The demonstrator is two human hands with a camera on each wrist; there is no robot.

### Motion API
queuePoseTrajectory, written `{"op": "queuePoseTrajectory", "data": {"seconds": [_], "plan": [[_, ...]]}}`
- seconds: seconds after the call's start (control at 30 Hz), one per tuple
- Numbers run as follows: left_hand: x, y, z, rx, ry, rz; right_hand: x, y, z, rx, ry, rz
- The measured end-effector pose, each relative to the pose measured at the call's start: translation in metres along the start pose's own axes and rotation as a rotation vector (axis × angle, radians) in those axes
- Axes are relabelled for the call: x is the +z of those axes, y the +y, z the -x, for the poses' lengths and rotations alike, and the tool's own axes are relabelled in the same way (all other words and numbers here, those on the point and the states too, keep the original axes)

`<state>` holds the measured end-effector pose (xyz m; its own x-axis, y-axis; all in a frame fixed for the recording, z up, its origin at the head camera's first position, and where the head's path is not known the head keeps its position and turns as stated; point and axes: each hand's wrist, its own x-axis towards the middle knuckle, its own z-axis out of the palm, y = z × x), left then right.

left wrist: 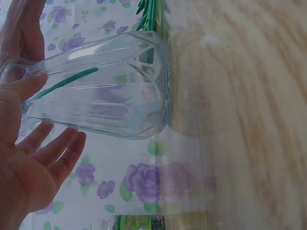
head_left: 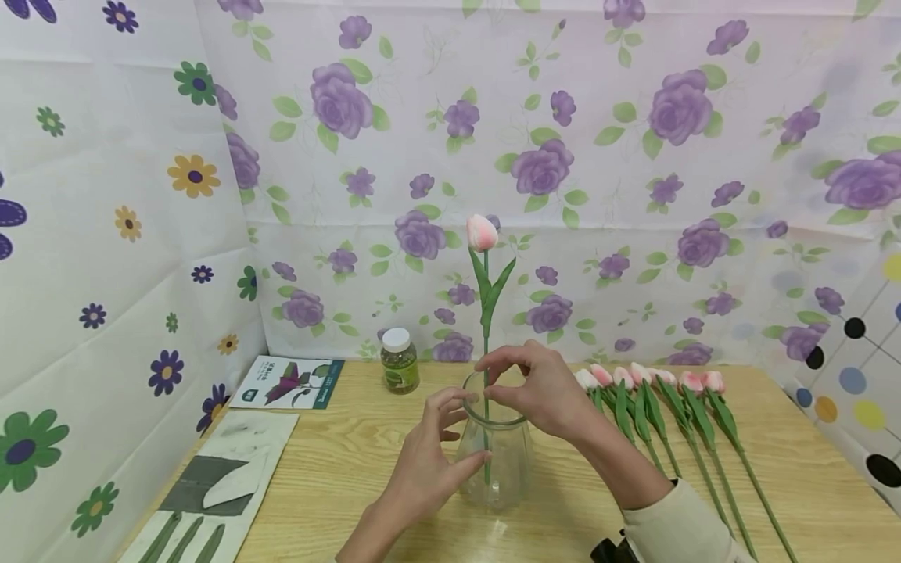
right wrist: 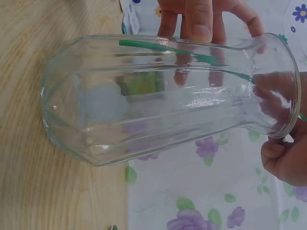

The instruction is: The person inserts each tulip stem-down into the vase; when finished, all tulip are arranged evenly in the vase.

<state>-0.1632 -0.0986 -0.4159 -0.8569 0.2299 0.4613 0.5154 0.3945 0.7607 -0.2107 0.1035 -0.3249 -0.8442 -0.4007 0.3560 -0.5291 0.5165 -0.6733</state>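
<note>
A clear glass vase [head_left: 510, 473] stands upright on the table. My left hand [head_left: 425, 469] holds its side near the neck, the thumb on one side and the fingers on the other. At the vase mouth my right hand [head_left: 549, 391] pinches the green stem of a pink-and-white tulip [head_left: 482, 233]. The tulip stands upright, its bloom and leaves above the rim. Through the glass in the left wrist view, the stem's lower end [left wrist: 76, 75] hangs above the vase bottom. The right wrist view shows the vase [right wrist: 163, 115] from its other side.
Several pink tulips [head_left: 693, 383] lie side by side on the right of the wooden table [head_left: 338, 485]. Behind the vase stands a white-lidded jar [head_left: 400, 363]. A booklet [head_left: 285, 383] and a printed sheet [head_left: 218, 485] lie at left. Flowered cloth [head_left: 436, 117] hangs behind.
</note>
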Motion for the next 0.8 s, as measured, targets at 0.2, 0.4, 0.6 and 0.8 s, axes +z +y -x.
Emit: {"op": "queuePoseTrajectory", "data": {"seconds": [0.2,0.4,0.6,0.8], "plan": [[0.0006,0.0001,-0.0003,0.011,0.003,0.006,-0.0040,0.0015,-0.0002,-0.065,-0.054,0.071],[0.0000,0.0012,-0.0005,0.018,0.009,0.007,-0.0063,-0.0008,-0.0023,-0.080,-0.096,0.136],[-0.0006,0.0009,-0.0001,0.005,0.003,0.016,-0.0070,-0.0024,-0.0040,-0.081,-0.121,0.150],[-0.0005,0.0006,0.0001,-0.001,-0.009,0.014,-0.0085,-0.0023,-0.0037,-0.070,-0.124,0.143]]}}
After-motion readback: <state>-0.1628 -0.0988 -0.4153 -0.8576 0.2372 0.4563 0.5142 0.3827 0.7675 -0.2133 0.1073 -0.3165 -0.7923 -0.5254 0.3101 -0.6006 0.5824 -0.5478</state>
